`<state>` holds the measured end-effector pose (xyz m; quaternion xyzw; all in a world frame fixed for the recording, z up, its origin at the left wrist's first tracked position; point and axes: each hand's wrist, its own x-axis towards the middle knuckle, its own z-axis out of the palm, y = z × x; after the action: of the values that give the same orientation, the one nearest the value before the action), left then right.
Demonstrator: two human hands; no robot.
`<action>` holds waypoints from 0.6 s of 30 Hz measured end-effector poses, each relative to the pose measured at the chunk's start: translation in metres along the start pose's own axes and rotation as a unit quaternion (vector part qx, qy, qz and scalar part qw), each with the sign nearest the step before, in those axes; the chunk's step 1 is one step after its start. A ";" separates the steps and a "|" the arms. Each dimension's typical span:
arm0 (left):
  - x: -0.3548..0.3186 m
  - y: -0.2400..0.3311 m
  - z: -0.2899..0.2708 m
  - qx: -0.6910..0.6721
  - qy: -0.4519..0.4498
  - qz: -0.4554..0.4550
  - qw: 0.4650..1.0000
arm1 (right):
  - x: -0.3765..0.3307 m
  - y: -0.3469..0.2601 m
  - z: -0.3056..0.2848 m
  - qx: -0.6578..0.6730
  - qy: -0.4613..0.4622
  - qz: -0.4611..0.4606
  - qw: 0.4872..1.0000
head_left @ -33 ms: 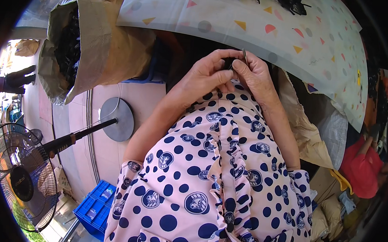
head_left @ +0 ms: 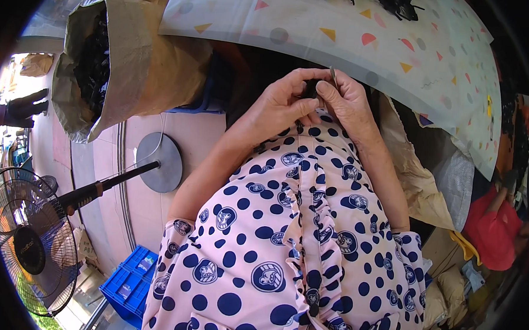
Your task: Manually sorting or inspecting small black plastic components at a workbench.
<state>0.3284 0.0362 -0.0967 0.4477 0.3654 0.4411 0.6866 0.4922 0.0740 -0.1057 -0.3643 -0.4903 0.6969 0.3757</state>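
Change: nothing has moved that I can see since the earlier frame, both hands still pressed together at the table edge.
Left hand (head_left: pixel 282 101): I see fingers curled shut, pinching a small dark part (head_left: pixel 311 89) from the left.
Right hand (head_left: pixel 345 100): fingers closed on the same part, thumb against the left hand; a thin grey tip pokes up above the knuckles.
Part location: between both hands, just under the rim of the table (head_left: pixel 364 45), above my dotted blouse (head_left: pixel 285 236).
Table: patterned cloth, black pieces (head_left: pixel 389 2) at far edge, well apart from hands.
Left side: brown sack (head_left: pixel 133 59) of black items, standing fan (head_left: pixel 28 237), blue crate (head_left: pixel 129 283).
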 end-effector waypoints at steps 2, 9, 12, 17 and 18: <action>0.001 -0.004 0.003 0.127 0.036 0.050 0.990 | 0.002 0.004 0.002 -0.046 0.014 -0.022 0.999; -0.001 -0.003 0.002 0.173 0.146 0.126 0.966 | -0.008 -0.026 0.019 -0.057 -0.003 0.077 0.995; 0.001 -0.007 -0.001 0.117 0.156 0.126 0.973 | -0.008 -0.024 0.027 -0.029 -0.008 0.082 0.996; 0.004 -0.006 0.004 0.162 0.166 0.168 0.958 | -0.004 -0.025 0.030 -0.042 -0.015 0.072 0.996; 0.004 -0.008 0.003 0.162 0.165 0.173 0.958 | -0.004 -0.024 0.031 -0.034 -0.012 0.072 0.997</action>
<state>0.3346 0.0369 -0.1032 0.5305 0.4571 0.5553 0.4487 0.4710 0.0639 -0.0739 -0.4031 -0.4902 0.7096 0.3059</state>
